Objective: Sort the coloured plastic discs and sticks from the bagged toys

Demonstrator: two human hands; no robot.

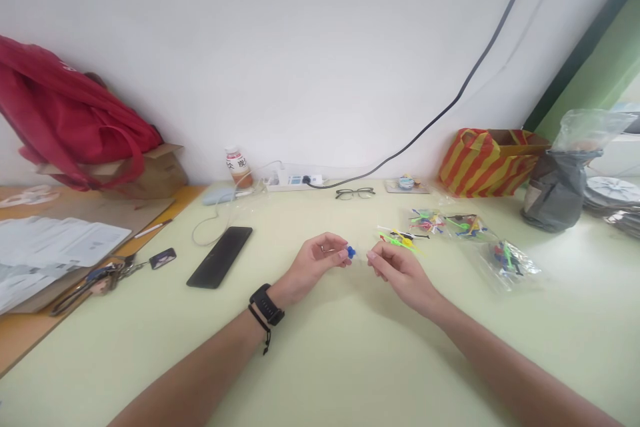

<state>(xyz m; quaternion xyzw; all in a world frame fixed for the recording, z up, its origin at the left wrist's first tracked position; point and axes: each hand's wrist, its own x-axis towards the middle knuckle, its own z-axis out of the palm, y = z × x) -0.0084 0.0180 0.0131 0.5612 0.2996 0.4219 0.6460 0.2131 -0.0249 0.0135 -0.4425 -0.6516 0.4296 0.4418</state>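
Between the thumb and fingers of my left hand [316, 263] is a small blue plastic piece [351, 251], its exact kind too small to tell. My right hand [400, 272] is a short way to its right, thumb and fingertips pinched together; whatever they hold is too faint to make out. Just beyond the right hand lie loose plastic pieces [400, 239] in yellow, green, white and black. Further right are several clear bags of similar coloured pieces, one bag [507, 263] nearest me.
A black phone [220, 257] and keys [110, 275] lie to the left. Along the wall are a bottle [239, 167], a power strip [295, 181] and glasses [355, 193]. A striped bag [487, 163] and a grey bag [557, 190] stand at the back right.
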